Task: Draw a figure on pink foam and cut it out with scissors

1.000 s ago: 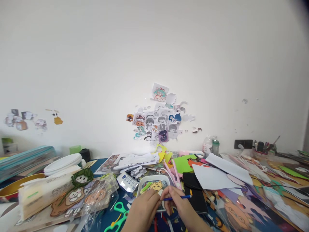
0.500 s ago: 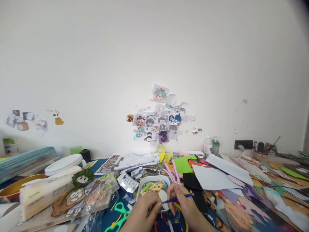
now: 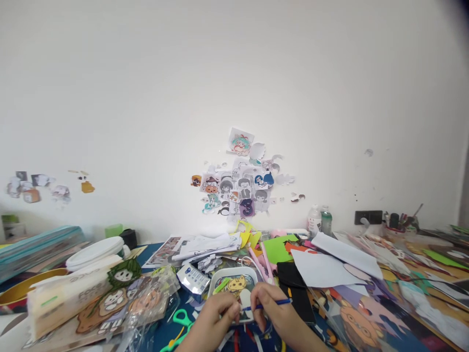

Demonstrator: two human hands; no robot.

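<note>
In the head view, my right hand [image 3: 269, 305] is closed around a slim blue pen [image 3: 280, 302], whose shaft slants out past the knuckles. Its tip points left, toward the pinched fingers of my left hand [image 3: 222, 313]. Whatever my left fingertips hold is too small and covered to make out. Just beyond both hands lies a white tray [image 3: 234, 270] with rounded corners. Inside it are a yellow cartoon cat cutout [image 3: 236, 283] and a white rounded piece [image 3: 245, 296]. Green-handled scissors [image 3: 182, 318] rest to the left of my left forearm.
Stacked papers [image 3: 208, 244] and green paper [image 3: 278, 248] lie behind the tray. On the left are a soft tissue pack [image 3: 69, 298] and a white lid [image 3: 95, 252]. A black pouch [image 3: 291, 276] and loose white paper [image 3: 322, 269] lie right. Two bottles [image 3: 320, 220] stand by the wall.
My left hand has shifted slightly left, and the pen tip has moved left with it. My right hand has shifted slightly left. Both hands stay closed at the tray's near side.
</note>
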